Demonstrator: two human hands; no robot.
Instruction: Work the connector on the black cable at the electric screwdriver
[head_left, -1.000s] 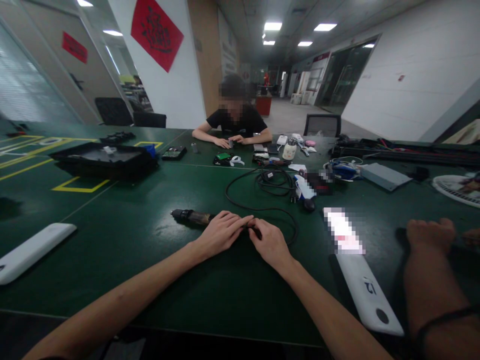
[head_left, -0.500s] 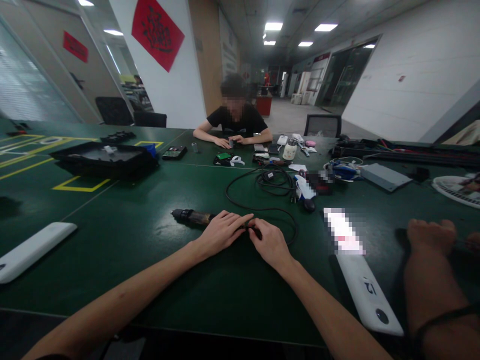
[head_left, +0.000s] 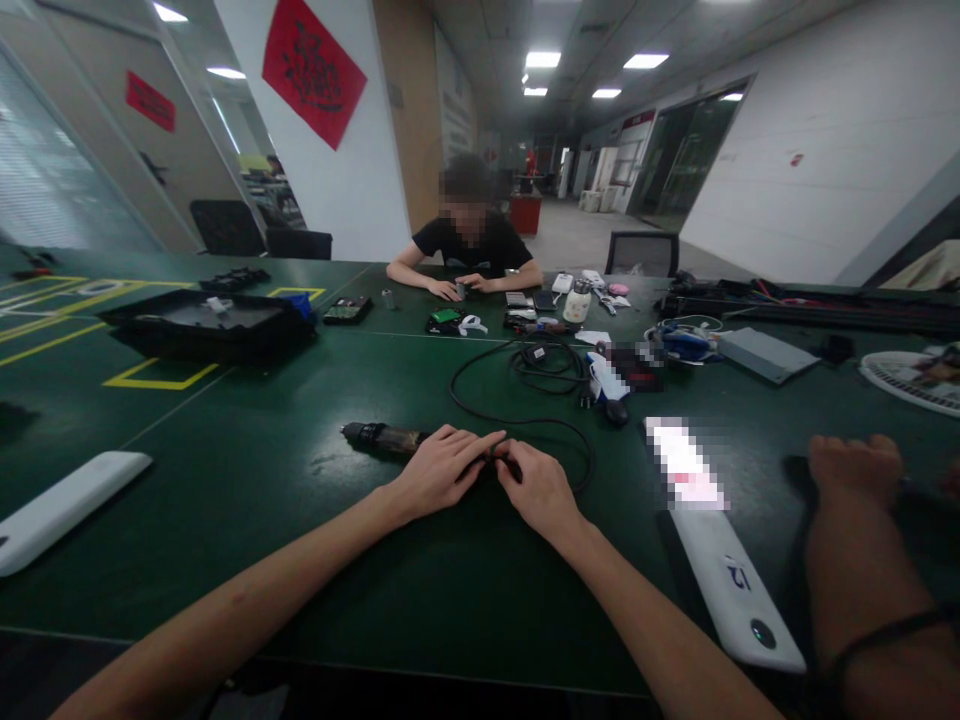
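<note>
A dark cylindrical tool [head_left: 382,437] lies on the green table [head_left: 315,560], with a black cable [head_left: 517,415] running from its right end. My left hand [head_left: 442,465] rests over the tool's right part, fingers stretched along it and pressing it down. My right hand [head_left: 536,487] pinches the spot where the cable meets the tool. The two hands touch at the fingertips.
A white panel [head_left: 724,560] lies at the right, another white panel [head_left: 64,505] at the left. A co-worker's forearm [head_left: 862,530] rests at the far right. Across the table a person in black [head_left: 469,250] handles small parts. A black tray [head_left: 210,322] stands at the back left.
</note>
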